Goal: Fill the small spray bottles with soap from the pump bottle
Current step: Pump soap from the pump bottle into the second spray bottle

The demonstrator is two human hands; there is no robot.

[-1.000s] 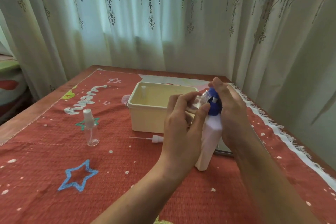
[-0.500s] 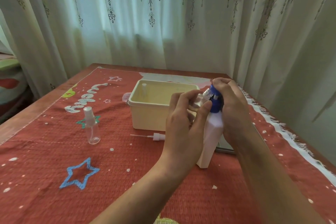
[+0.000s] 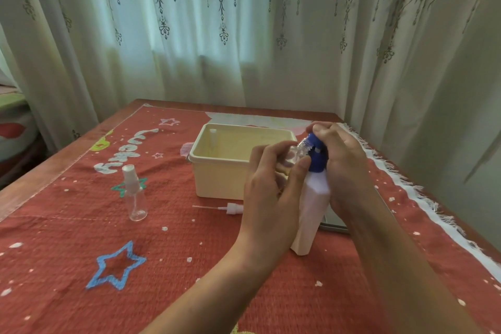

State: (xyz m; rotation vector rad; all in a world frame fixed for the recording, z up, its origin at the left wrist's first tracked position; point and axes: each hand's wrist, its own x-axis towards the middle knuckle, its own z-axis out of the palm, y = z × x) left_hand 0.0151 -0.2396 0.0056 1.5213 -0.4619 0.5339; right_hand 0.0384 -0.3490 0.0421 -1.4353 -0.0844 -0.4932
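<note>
Our left hand (image 3: 268,192): fingers curled round a small clear spray bottle (image 3: 299,149), tilted, its mouth at the blue pump head (image 3: 318,161). Our right hand (image 3: 345,168): curled over that pump head; pump bottle (image 3: 313,203) upright on red cloth (image 3: 189,252), beside tub (image 3: 217,179).

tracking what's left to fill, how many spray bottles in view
2: a bottle upright left of the tub; a bottle in the left hand. A cap in the tub may be another.

Wooden table (image 3: 35,182), red cloth (image 3: 189,266), cream tub (image 3: 217,179), spray bottle (image 3: 135,198), maybe tablet (image 3: 334,225)
</note>
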